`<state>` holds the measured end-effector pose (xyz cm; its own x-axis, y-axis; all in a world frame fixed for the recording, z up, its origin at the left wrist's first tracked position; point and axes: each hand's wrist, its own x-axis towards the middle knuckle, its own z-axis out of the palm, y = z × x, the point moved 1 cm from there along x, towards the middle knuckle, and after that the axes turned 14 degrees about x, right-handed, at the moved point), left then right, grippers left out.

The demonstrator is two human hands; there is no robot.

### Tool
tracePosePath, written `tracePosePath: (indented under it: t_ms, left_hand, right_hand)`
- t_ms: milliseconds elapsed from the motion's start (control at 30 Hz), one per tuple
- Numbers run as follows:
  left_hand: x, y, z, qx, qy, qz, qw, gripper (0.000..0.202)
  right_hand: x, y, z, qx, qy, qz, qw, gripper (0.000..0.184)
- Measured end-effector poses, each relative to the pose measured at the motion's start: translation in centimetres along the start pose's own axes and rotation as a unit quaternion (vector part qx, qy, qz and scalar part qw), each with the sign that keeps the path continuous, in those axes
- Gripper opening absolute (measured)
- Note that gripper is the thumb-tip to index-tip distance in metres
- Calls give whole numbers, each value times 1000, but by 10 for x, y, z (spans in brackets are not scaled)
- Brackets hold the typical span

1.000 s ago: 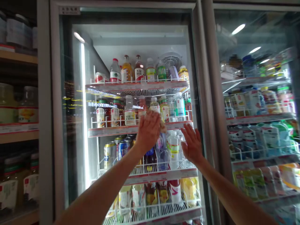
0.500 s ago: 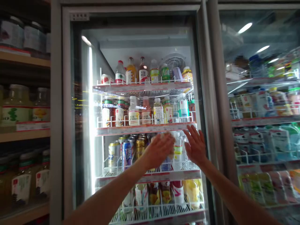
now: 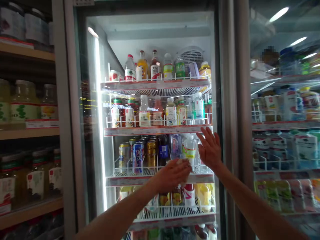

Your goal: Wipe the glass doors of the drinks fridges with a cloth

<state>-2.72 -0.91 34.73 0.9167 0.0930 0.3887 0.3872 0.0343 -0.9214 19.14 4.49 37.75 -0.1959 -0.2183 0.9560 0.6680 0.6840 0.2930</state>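
Observation:
My left hand (image 3: 173, 174) is pressed against the glass door (image 3: 160, 36) of a lit drinks fridge, level with the third shelf. It is closed over a small pale cloth (image 3: 182, 162) whose edge shows past the fingers. My right hand (image 3: 210, 149) lies flat on the same glass near the door's right edge, fingers spread, holding nothing. Behind the glass near my hands stand drink cans (image 3: 137, 154) and a clear water bottle (image 3: 190, 149).
The fridge has several wire shelves full of bottles (image 3: 155, 68). A second glass-door fridge (image 3: 282, 110) stands to the right, across a grey door frame (image 3: 231, 100). On the left, wooden shelves (image 3: 30, 132) carry glass jars.
My left hand with the cloth has slid down the glass from the second shelf level to the third. The right hand stayed flat in about the same spot.

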Motion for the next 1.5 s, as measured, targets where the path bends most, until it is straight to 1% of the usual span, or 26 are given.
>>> tracePosePath:
  t_ms: [33,67,167,200,233,367,400,433,533,600,633,733,767,800,933,967,1000,1100,1133,1167,1233,1300,1367,1400,1433,1500]
  left_hand:
    - [-2,-2,1,1,3,-9,1000,41]
    - [-4,-9,2,8,4,-50,999,41]
    - [-2,-32,6,39,-8,-240,970,41]
    - [0,-32,6,44,-14,-267,963,42]
    - [1,-27,5,42,-21,-256,966,42]
    - [-2,2,0,11,-16,-54,998,42]
    - [-4,1,0,12,-13,-49,999,42]
    - [-6,-4,0,17,-13,-76,997,42]
    - [-11,-28,3,36,-36,-248,968,47]
    - [-11,-33,3,40,-47,-291,955,48]
    - [-11,-29,3,39,-48,-273,960,47]
    - [-13,-15,1,31,-40,-158,986,45]
    - [-13,-13,1,28,-39,-144,988,44]
    - [-13,-14,1,26,-40,-153,987,45]
    - [-5,-24,4,28,-58,-290,955,50]
    - [-5,-21,4,29,-58,-294,953,49]
    - [-7,-17,3,30,-56,-274,960,49]
    - [-31,-5,-2,20,-41,-142,989,44]
    - [-43,-7,-3,17,-38,-121,992,43]
    - [-55,-13,-4,19,-33,-128,991,43]
    - [-74,-32,-5,39,-25,-233,971,44]
    - [-80,-45,-5,68,-19,-373,925,46]
    - [-69,-39,-4,73,-21,-434,898,46]
    - [-60,-28,-4,63,-23,-420,905,44]
    - [-50,-15,-5,47,-23,-376,925,43]
    - [-36,7,-5,12,-27,-250,968,41]
  right_hand:
    - [0,0,0,0,2,1,1000,53]
    - [0,1,0,0,3,1,1000,53]
    - [0,1,0,2,11,-1,1000,53]
    - [0,1,0,3,12,-1,1000,53]
    - [0,1,0,4,14,-1,1000,53]
    - [0,1,1,7,9,2,1000,55]
    - [0,1,1,7,9,1,1000,55]
    - [0,1,1,7,9,1,1000,54]
    - [-2,4,0,3,12,0,1000,54]
    - [-2,5,0,0,11,-4,1000,53]
    - [-1,4,0,-2,10,-8,1000,53]
    - [3,-9,2,-16,6,17,1000,53]
    - [5,-17,5,-19,-2,30,999,52]
    - [6,-25,8,-17,-13,40,999,52]
    - [6,-53,25,10,-54,14,998,55]
    - [4,-55,28,14,-53,6,998,56]
    - [2,-55,30,16,-53,3,998,57]
    - [-3,-51,32,25,-49,1,998,60]
    - [-4,-50,32,29,-46,2,999,61]
    - [-4,-49,32,32,-43,2,999,61]
    - [-4,-50,31,37,-35,2,999,60]
    - [-3,-52,30,39,-33,3,999,59]
    - [-2,-53,30,40,-31,3,999,59]
    - [-2,-53,29,42,-28,1,999,59]
    - [-2,-53,29,42,-28,-2,999,59]
    - [-2,-52,29,44,-28,-7,999,59]
